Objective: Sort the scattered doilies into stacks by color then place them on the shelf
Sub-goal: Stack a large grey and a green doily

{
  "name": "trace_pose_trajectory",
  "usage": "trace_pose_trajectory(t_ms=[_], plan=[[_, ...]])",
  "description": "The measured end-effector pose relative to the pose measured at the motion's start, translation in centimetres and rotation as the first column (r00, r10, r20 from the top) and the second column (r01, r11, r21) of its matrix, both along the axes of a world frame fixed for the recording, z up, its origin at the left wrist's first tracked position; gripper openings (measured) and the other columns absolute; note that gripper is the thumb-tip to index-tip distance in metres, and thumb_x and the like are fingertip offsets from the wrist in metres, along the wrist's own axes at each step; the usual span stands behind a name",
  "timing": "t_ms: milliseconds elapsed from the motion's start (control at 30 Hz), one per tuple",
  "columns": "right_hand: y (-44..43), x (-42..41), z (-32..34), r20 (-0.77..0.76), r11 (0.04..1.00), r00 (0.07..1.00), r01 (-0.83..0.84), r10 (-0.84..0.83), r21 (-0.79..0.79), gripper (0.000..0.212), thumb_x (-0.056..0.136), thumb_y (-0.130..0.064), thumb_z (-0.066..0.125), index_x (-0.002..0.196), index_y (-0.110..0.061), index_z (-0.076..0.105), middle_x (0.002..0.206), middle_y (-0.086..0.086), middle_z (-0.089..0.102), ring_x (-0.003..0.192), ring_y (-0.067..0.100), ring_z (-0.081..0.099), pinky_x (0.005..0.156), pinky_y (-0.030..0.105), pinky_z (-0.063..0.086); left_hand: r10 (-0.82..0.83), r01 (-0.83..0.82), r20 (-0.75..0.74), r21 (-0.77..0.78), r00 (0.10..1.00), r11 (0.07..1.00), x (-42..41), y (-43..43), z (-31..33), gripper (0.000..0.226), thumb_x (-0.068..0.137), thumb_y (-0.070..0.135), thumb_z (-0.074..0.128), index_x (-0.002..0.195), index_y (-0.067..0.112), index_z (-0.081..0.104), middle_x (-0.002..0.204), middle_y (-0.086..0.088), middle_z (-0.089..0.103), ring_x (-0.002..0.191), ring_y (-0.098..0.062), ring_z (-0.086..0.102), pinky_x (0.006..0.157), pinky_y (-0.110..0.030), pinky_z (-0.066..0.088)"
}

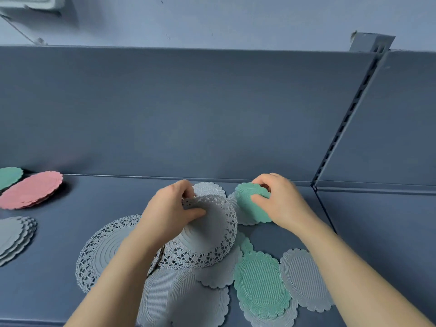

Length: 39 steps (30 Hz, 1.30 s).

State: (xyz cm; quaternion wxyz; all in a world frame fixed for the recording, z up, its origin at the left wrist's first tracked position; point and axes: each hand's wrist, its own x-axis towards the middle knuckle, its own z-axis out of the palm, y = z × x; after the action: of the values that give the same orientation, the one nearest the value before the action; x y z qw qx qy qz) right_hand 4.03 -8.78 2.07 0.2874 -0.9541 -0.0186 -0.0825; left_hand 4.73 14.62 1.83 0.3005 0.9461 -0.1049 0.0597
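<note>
My left hand (172, 208) pinches a round white lace doily (212, 230) and lifts its far edge off the pile. My right hand (280, 199) grips a green doily (250, 206), bent upward at the back of the pile. Below them lie another large white lace doily (101, 251), several white oval doilies (188, 300) and a flat green oval doily (262, 284). At the far left are sorted stacks: pink (33, 190), green (9, 177) and white (14, 237).
Everything rests on a grey-blue shelf board (94, 199) with a tall back panel (188, 114). A slotted upright (349, 116) divides this bay from the one on the right. The shelf's front edge runs along the bottom left.
</note>
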Motion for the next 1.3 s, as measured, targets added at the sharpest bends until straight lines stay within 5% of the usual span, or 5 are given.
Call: trace_pose_trajectory(t_ms=[167,333,933,1167,1300], plan=[[4.1,0.1,2.5,0.115,0.995,0.992,-0.063,0.054,0.078,0.014,0.086,-0.017,0.058,0.097,-0.024,0.063,0.083,-0.016,0.060,0.074,0.011,0.052,0.066,0.028,0.041,0.153,-0.143,0.039,-0.189,0.987,0.972,-1.0,3.5,1.4,0.037,0.073,0.026,0.078,0.073,0.013,0.043,0.060,0.002,0.051,0.053,-0.014,0.044,0.046,-0.019,0.031],[10.3,0.9,3.3,0.153,0.973,0.973,-0.193,0.173,0.129,0.012,0.088,-0.011,0.055,0.093,-0.020,0.061,0.081,-0.008,0.064,0.074,0.013,0.057,0.065,0.025,0.043,0.351,-0.324,0.032,-0.313,0.936,0.893,-2.4,9.5,1.7,0.038,0.075,0.031,0.077,0.089,0.017,0.044,0.079,-0.007,0.060,0.067,-0.030,0.057,0.050,-0.030,0.039],[39.0,3.2,2.6,0.099,0.895,0.930,-0.368,0.354,0.253,0.015,0.087,-0.008,0.053,0.091,-0.020,0.060,0.084,-0.007,0.065,0.079,0.016,0.060,0.068,0.033,0.048,0.710,-0.643,-0.046,-0.468,0.702,0.606,-5.1,40.8,2.2,0.031,0.082,0.029,0.071,0.104,0.016,0.053,0.086,-0.017,0.064,0.057,-0.019,0.052,0.042,-0.024,0.041],[44.9,2.8,0.7,0.023,0.931,0.959,-0.279,0.281,0.236,0.021,0.089,-0.010,0.052,0.103,-0.024,0.060,0.096,-0.006,0.067,0.085,0.020,0.061,0.076,0.036,0.051,0.617,-0.622,-0.172,-0.427,0.768,0.656,-3.7,47.9,-0.2,0.021,0.084,0.022,0.070,0.099,0.018,0.054,0.075,-0.012,0.066,0.055,-0.028,0.060,0.045,-0.038,0.050],[46.8,2.9,0.6,0.023,0.944,0.973,-0.230,0.231,0.235,0.022,0.090,-0.009,0.051,0.107,-0.021,0.059,0.104,-0.007,0.065,0.091,0.017,0.058,0.075,0.027,0.043,0.597,-0.604,-0.115,-0.259,0.794,0.754,-2.3,49.2,-1.3,0.034,0.081,0.029,0.072,0.108,0.016,0.058,0.094,-0.001,0.064,0.082,-0.022,0.060,0.069,-0.030,0.043]])
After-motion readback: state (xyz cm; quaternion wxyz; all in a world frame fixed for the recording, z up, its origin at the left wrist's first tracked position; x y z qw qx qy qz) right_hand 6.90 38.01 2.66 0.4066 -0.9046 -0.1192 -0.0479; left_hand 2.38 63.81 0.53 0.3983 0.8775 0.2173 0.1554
